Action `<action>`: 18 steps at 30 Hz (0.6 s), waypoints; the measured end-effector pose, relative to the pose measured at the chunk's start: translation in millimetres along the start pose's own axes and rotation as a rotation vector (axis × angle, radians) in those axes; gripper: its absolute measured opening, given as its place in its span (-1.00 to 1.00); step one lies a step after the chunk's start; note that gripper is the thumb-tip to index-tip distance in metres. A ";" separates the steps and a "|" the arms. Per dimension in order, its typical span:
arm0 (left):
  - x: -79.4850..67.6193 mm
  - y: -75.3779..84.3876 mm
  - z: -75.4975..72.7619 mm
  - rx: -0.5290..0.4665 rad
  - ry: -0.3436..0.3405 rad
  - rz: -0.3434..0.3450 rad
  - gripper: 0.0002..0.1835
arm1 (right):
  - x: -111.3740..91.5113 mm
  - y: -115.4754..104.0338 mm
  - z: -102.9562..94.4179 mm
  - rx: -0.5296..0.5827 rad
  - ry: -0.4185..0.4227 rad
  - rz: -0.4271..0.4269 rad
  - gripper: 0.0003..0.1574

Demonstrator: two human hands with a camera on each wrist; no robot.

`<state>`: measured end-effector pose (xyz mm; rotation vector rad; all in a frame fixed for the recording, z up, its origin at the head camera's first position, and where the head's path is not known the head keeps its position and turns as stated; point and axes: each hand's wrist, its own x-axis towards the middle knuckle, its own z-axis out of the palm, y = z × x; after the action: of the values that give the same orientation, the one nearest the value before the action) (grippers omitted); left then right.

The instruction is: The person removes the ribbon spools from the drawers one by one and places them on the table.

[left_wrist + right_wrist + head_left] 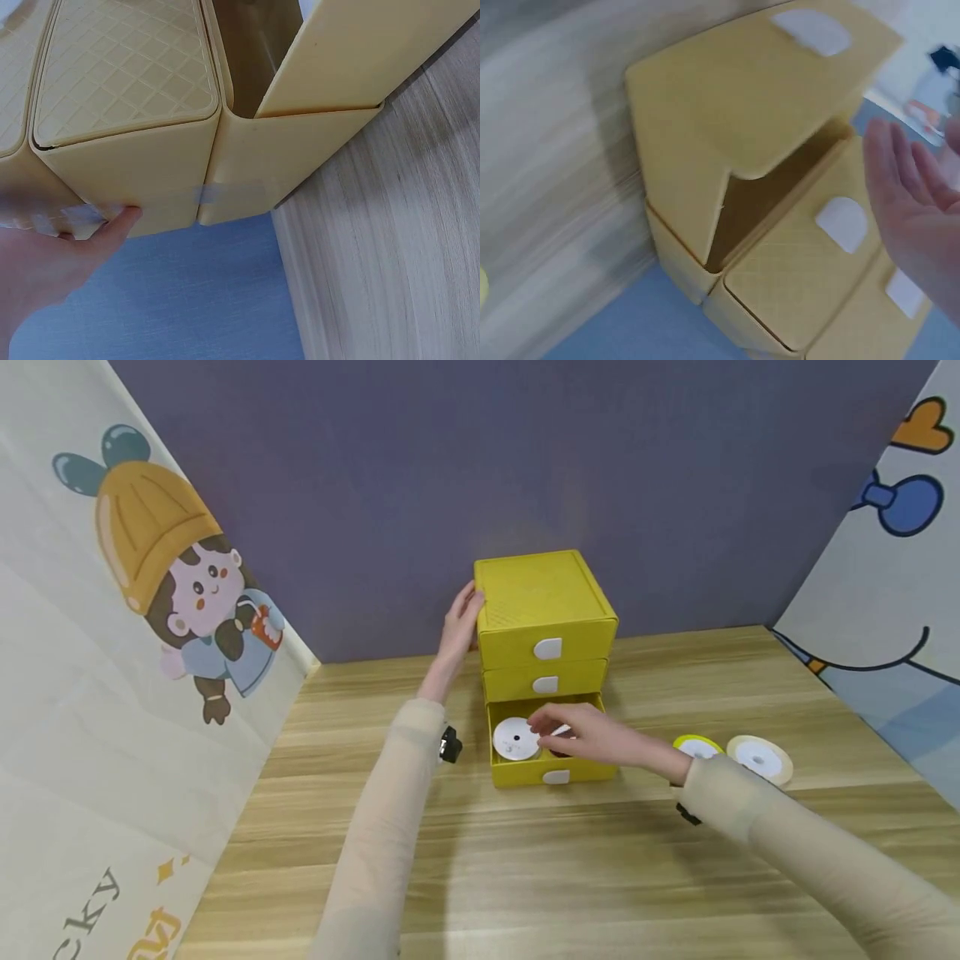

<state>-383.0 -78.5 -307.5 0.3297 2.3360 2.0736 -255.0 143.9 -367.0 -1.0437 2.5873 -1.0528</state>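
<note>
A yellow drawer cabinet (546,593) stands against the back wall, its bottom drawer (517,774) pulled out. My left hand (460,627) rests on the cabinet's left side; in the left wrist view, the thumb (116,225) lies along the side wall. Inside the drawer, a white-faced ribbon spool (516,739) lies at the left. Another spool (562,730), with some dark red showing, is partly hidden behind my right hand (588,733). That hand hovers over the drawer with gently bent fingers, and in the right wrist view nothing shows in its palm.
Two more ribbon spools, one yellow-edged (697,746) and one cream (761,758), lie on the wooden table (540,868) to the right, near my right sleeve. The upper two drawers, with white tabs (547,648), are closed. Printed panels flank both sides.
</note>
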 end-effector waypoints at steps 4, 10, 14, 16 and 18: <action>12.1 -14.3 -2.1 -0.021 -0.001 0.003 -0.35 | 19.4 10.2 5.4 -0.196 -0.049 -0.047 -0.45; 20.2 -26.6 1.0 -0.010 0.018 0.016 -0.34 | 39.8 23.1 11.5 -0.300 -0.135 -0.017 -0.17; 20.2 -26.7 2.4 -0.013 0.025 0.026 -0.34 | 49.6 28.9 15.6 -0.334 -0.192 0.000 -0.06; 20.6 -26.4 2.0 -0.019 0.029 0.026 -0.35 | 54.1 32.0 18.0 -0.350 -0.214 0.007 -0.02; 21.2 -26.3 1.1 -0.020 0.032 0.028 -0.35 | 58.6 35.2 20.8 -0.361 -0.228 0.016 -0.01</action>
<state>-407.7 -76.9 -330.6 0.3325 2.3396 2.1294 -309.8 111.7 -399.5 -1.1363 2.6419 -0.4365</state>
